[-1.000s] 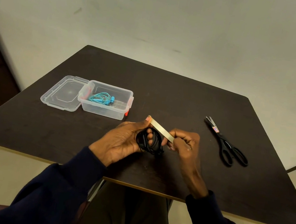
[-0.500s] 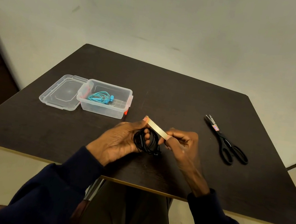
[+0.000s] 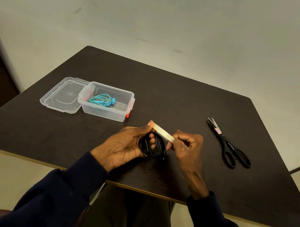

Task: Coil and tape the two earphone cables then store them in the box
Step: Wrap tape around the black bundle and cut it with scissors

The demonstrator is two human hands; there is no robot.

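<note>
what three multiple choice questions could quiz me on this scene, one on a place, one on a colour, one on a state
1. Where is the blue earphone cable?
A in the clear box
B in a drawer
C in a pocket

2. What colour is the coiled cable in the left hand?
A white
B black
C red

3. How is the tape strip?
A crumpled in a ball
B wound on a pencil
C stretched between both hands

Answers:
1 A, the blue cable lies inside the open box.
2 B, the coil gripped by the left hand is black.
3 C, the left hand holds one end and the right hand pinches the other.
</note>
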